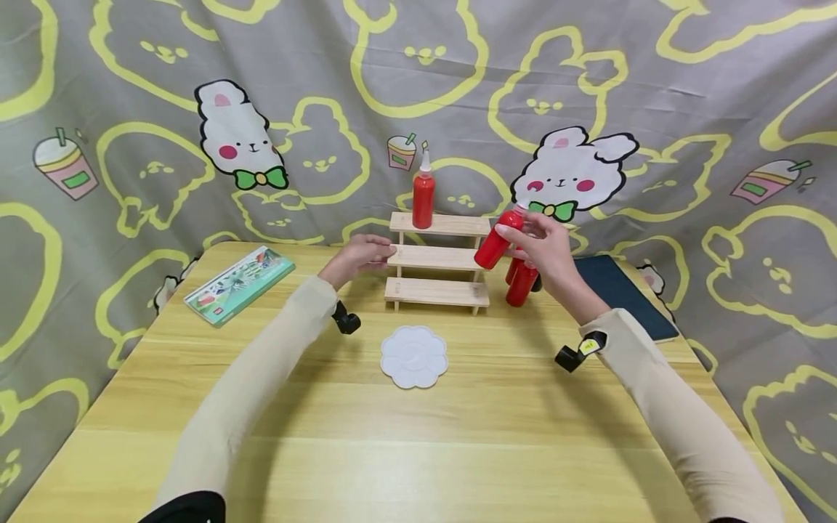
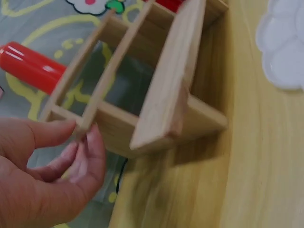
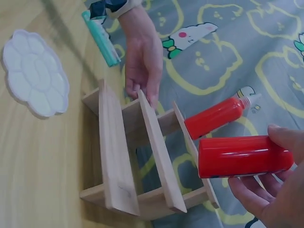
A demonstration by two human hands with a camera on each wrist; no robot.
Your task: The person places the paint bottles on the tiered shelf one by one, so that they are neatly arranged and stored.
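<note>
A small three-step wooden display stand [image 1: 437, 290] stands on the table. My left hand [image 1: 356, 256] pinches the left end of its middle step, thumb above and fingers below, as the left wrist view shows. My right hand [image 1: 546, 243] grips a red squeeze bottle [image 3: 244, 157] near its nozzle end. That bottle is tilted, its base off to the right side of the stand's upper steps. Another red bottle [image 1: 423, 200] with a pointed clear nozzle stands upright on the top step, at its left half. More red bottles [image 1: 521, 285] stand on the table under my right hand, partly hidden.
A white flower-shaped palette [image 1: 414, 357] lies in front of the stand. At the left is a green illustrated box or book [image 1: 240, 285]; at the right lies a dark flat pad or book [image 1: 621, 294]. A patterned grey curtain [image 1: 314, 65] hangs behind the table.
</note>
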